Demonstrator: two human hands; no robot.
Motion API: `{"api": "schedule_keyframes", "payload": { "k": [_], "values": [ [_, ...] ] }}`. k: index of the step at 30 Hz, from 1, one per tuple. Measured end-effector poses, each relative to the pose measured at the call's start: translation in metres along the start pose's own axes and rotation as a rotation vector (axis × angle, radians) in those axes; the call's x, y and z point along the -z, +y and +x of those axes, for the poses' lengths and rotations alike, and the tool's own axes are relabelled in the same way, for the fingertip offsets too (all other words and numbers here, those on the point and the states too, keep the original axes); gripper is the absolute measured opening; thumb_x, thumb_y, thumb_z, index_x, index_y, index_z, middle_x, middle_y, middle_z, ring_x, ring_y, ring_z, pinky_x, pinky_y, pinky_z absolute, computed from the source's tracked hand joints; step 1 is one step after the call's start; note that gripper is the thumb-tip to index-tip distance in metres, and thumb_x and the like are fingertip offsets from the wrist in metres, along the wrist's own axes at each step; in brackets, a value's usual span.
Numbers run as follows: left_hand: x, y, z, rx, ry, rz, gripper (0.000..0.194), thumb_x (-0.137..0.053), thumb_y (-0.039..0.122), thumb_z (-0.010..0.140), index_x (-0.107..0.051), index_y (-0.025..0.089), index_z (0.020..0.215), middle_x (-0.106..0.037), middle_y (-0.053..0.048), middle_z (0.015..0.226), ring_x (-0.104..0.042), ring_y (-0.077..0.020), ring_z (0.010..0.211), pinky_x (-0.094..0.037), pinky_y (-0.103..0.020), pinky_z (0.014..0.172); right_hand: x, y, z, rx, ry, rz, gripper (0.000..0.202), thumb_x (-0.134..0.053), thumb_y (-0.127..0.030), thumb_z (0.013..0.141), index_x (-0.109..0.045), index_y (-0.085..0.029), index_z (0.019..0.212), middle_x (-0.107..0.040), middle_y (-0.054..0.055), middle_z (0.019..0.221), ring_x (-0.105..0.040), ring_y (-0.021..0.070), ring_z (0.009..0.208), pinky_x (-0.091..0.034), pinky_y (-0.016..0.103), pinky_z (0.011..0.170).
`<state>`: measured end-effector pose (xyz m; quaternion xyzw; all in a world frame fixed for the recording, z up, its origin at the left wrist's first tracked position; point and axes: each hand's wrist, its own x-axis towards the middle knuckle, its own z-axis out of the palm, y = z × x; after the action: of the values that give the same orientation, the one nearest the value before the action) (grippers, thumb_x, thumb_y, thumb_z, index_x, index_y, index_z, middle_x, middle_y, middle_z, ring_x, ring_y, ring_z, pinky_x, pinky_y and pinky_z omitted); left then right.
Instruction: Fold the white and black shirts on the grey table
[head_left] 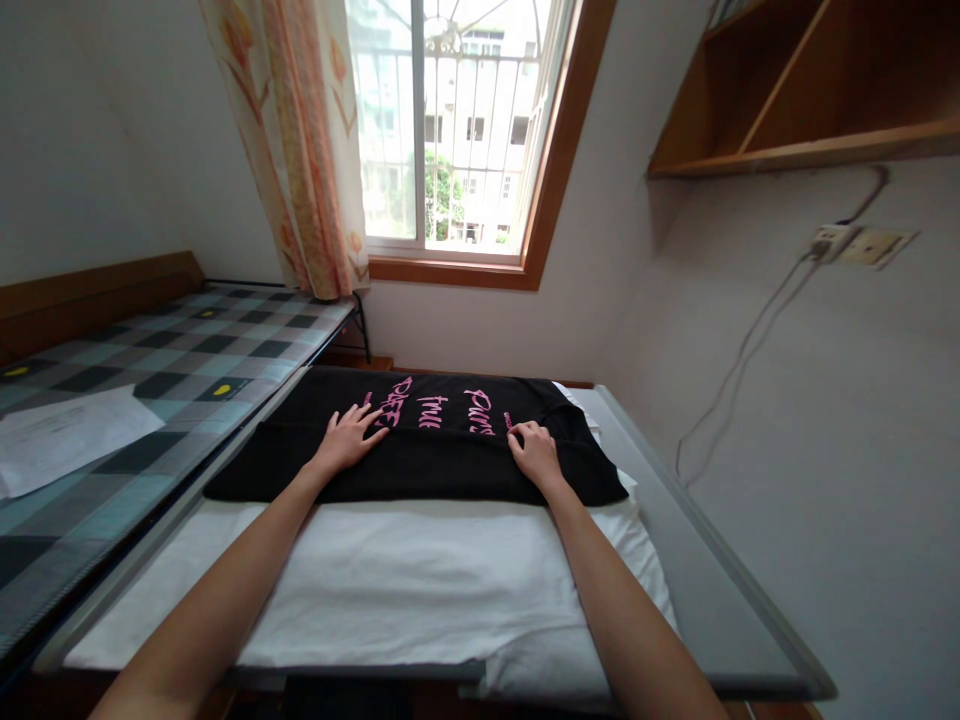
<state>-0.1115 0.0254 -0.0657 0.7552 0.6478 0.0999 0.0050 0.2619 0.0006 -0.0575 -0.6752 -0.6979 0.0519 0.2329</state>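
A black garment [450,465] with pink lettering lies across a white cloth [420,580], its near part folded over so that the fold edge crosses the lettering. My left hand [349,438] rests on the garment's left part with its fingers spread. On the right part, my right hand [535,450] touches the garment near the fold, its fingers bent and thumb and index finger close together; what is between them is too small to make out. Both cloths lie on a grey table [697,570].
A checked mattress [247,340] with white papers [67,435] on it lies left of the table. Behind are a curtain [315,150] and a window. A wooden shelf [795,150] and a socket with a hanging cable [739,360] are on the right wall.
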Motion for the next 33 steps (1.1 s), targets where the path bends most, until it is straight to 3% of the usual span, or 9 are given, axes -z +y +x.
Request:
{"api": "schedule_keyframes", "payload": {
  "k": [33],
  "values": [
    [0.0039,0.0025,-0.0012,0.002,-0.010,-0.002,0.058,-0.036,0.059,0.092,-0.046,0.029,0.140,-0.040,-0.007,0.150,-0.029,-0.0295,0.141,-0.020,-0.054,0.113,0.0020,-0.0014,-0.0007,0.001,-0.004,-0.010,0.020,-0.049,-0.029,0.090,-0.067,-0.022,0.095,-0.062,0.007,0.110,-0.053,0.0230,0.101,-0.036,0.034,0.085]
  ]
}}
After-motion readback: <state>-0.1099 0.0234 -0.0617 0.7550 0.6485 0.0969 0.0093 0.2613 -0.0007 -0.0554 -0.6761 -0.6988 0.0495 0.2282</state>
